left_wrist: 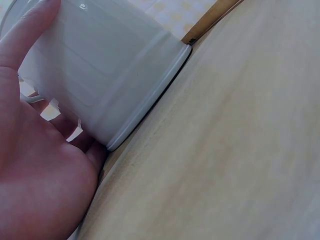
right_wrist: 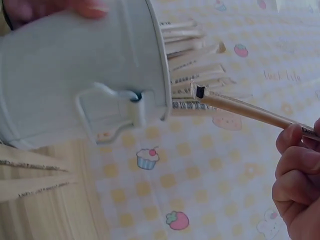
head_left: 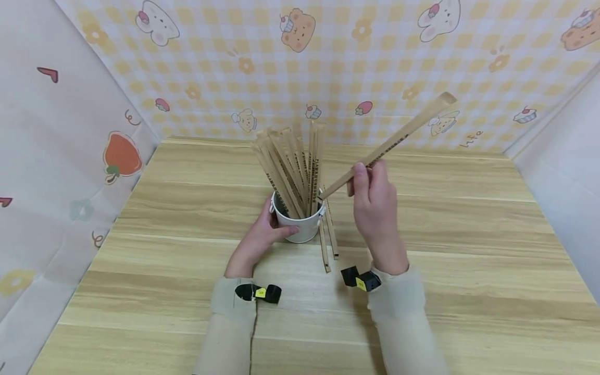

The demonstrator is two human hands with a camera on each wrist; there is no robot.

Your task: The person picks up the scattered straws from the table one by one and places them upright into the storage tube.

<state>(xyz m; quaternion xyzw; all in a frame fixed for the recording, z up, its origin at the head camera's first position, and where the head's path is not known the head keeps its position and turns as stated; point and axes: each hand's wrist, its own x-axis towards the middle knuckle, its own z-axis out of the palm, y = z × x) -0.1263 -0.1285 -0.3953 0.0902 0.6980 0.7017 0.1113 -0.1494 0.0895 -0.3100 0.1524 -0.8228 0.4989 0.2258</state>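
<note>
A small white metal bucket (head_left: 300, 229) stands upright on the table, filled with several paper-wrapped straws (head_left: 292, 172). My left hand (head_left: 260, 237) holds the bucket from the left, thumb across its front; in the left wrist view the other fingers pass partly out of sight behind it. With thumb and fingers, my right hand (head_left: 377, 205) pinches another paper-wrapped straw (head_left: 398, 135). This straw slants, its lower end (right_wrist: 201, 92) near the bucket's rim and its upper end pointing up to the right. A side handle (right_wrist: 107, 112) shows on the bucket in the right wrist view.
Two more wrapped straws (head_left: 330, 229) lie on the wooden table (head_left: 469, 224) just right of the bucket. Behind the table's back edge rises a yellow checked cloth (head_left: 337, 73) with cartoon prints. White printed cloth (head_left: 56, 156) hangs at the left.
</note>
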